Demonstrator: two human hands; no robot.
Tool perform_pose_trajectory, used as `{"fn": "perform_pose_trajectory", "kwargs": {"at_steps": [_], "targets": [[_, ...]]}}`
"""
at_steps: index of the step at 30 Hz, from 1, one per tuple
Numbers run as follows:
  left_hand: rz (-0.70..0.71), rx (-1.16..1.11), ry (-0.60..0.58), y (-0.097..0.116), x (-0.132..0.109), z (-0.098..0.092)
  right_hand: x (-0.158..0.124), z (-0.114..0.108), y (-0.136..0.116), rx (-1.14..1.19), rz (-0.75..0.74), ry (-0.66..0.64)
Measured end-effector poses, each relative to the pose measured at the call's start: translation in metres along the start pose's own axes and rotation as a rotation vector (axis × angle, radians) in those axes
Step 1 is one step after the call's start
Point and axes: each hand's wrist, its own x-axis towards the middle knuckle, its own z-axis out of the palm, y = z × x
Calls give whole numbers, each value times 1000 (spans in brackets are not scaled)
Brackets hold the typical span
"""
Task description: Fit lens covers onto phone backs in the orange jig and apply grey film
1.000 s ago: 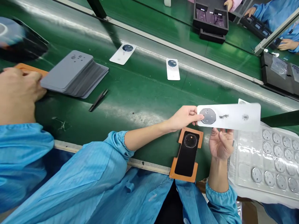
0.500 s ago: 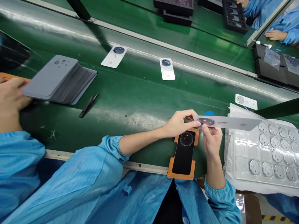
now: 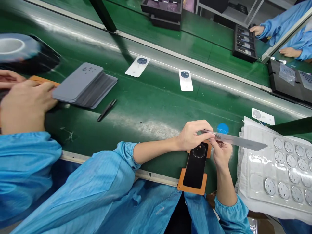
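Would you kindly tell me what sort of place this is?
It looks like a factory workshop, probably for assembling phone parts: there is a long green workbench, a dark phone-shaped panel in an orange fixture, and a clear tray of silvery discs.

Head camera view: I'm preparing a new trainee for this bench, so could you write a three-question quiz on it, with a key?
1. Multiple choice: the left hand and right hand both touch (a) the grey stack, (b) a thin pale strip, (c) the clear tray.
2. True or false: the black panel has orange holder pieces at both ends.
3. Count: how many white cards with a dark blue round patch lie on the green table?

Key: 1 b; 2 true; 3 two.
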Motion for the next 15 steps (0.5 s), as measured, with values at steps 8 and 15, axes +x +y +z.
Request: {"fn": "perform_pose_trajectory", "kwargs": {"at_steps": [8,15], "targets": [[-279,-121,147,-19,19,-6,33,13,-1,-13,52,2],[-339,11,102,-44,96,-36,121,22,-27,129,71,17]]}}
